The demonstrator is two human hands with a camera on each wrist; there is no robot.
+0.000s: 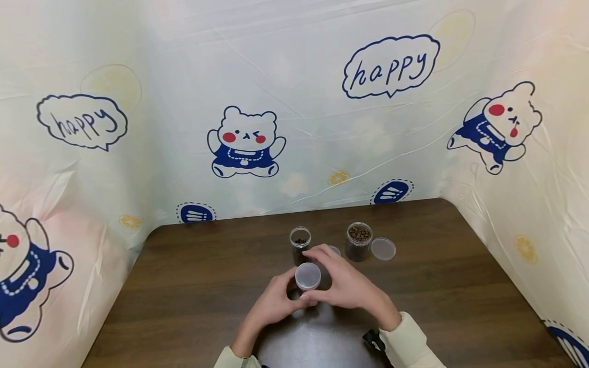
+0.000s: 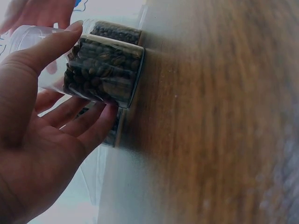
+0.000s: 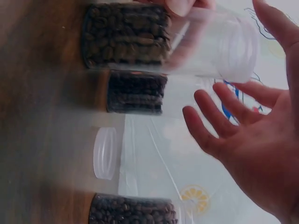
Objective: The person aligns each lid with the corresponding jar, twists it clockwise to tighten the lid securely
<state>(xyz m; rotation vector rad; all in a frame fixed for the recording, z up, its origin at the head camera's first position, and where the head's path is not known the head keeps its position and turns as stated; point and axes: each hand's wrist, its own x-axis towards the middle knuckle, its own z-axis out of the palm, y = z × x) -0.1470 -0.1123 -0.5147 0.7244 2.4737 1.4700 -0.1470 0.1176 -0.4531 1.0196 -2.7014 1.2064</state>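
Observation:
A clear jar partly filled with dark beans [image 2: 103, 70] stands on the table, its frosted lid [image 1: 308, 276] on top. My left hand [image 1: 276, 302] grips the jar's body, thumb on one side and fingers on the other, as the left wrist view shows [image 2: 51, 121]. At the jar's other side is my right hand [image 1: 346, 286], its fingers spread around the lid's level. In the right wrist view that hand [image 3: 257, 121] has parted fingers, with the lid [image 3: 245, 49] between thumb and fingertips; whether they touch it is hard to tell.
Behind the gripped jar stands an uncapped jar of beans [image 1: 300, 245]. Further right is a fuller uncapped jar [image 1: 358, 242], with a loose lid [image 1: 383, 249] beside it. Another loose lid [image 3: 105, 153] lies between these jars. A printed curtain [image 1: 313, 128] hangs behind the table.

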